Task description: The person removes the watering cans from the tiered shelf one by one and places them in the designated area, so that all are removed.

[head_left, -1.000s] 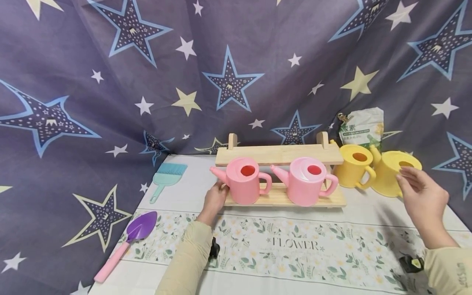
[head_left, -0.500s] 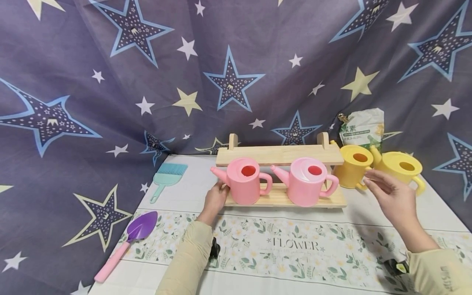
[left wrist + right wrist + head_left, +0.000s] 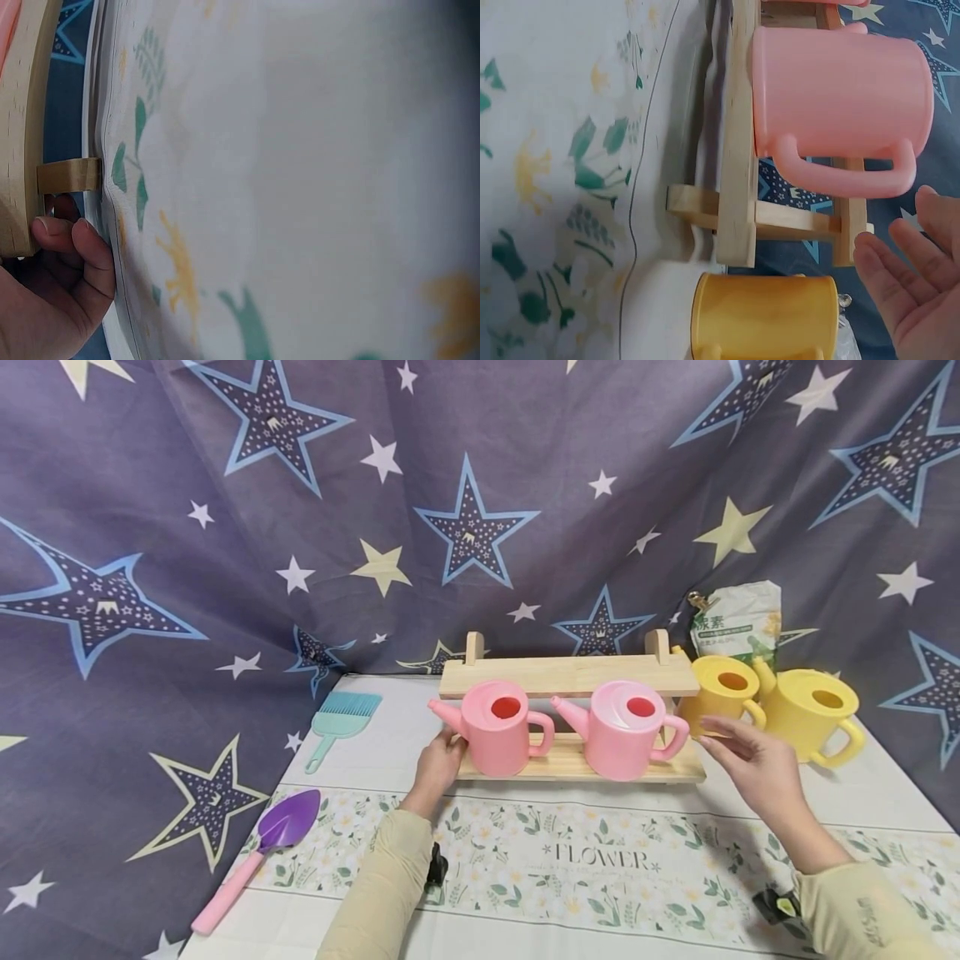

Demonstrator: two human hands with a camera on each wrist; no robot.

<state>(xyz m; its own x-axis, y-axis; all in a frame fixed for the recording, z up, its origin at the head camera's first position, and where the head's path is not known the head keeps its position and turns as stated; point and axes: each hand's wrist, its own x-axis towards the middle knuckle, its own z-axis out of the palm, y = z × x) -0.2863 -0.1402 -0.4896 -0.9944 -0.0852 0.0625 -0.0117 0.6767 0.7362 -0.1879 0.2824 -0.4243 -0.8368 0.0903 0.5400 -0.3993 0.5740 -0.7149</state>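
Observation:
Two pink watering cans, the left one (image 3: 495, 735) and the right one (image 3: 621, 735), stand on the lower board of a wooden shelf (image 3: 570, 677). At the board's left end my left hand (image 3: 438, 768) grips the wood; in the left wrist view, the fingers of that hand (image 3: 60, 285) curl at the board's edge. My right hand (image 3: 757, 768), relaxed and holding nothing, hovers just right of the right can's handle. The right wrist view has this hand (image 3: 919, 277) beside the pink can (image 3: 840, 97), apart from its handle.
Two yellow watering cans (image 3: 720, 685) (image 3: 806, 710) stand right of the shelf, with a white bag (image 3: 738, 618) behind them. On the left lie a teal brush (image 3: 341, 718) and a purple trowel with a pink handle (image 3: 258, 852). A starred cloth hangs behind the table.
My right hand has moved left, from the far-right yellow can past the nearer yellow can toward the shelf's right end. The left hand and the cans have stayed in place.

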